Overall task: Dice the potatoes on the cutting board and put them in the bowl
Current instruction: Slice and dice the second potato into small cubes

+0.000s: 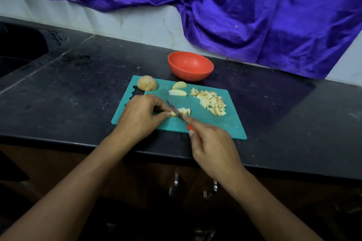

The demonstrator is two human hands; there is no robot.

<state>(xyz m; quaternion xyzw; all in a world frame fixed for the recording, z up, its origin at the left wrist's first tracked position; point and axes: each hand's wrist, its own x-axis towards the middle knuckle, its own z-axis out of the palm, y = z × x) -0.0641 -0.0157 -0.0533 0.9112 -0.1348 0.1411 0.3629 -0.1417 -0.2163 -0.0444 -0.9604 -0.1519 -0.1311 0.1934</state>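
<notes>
A teal cutting board (pixel 219 125) lies on the black counter. My left hand (pixel 140 115) pinches a potato strip (pixel 183 112) against the board. In my right hand (pixel 213 146) is a red-handled knife (pixel 175 111), its blade lying across that strip. A pile of diced potato (pixel 212 101) sits on the board's right part. Two potato wedges (pixel 178 89) lie at the board's far side, and a half potato (pixel 147 83) rests at its far left corner. The red bowl (pixel 190 66) stands just behind the board and looks empty.
A black counter (pixel 78 92) runs left to a dark sink (pixel 17 53). Purple cloth (pixel 254 10) hangs over the white tiled wall behind the bowl. Cabinet handles (pixel 176 184) show below the counter's front edge.
</notes>
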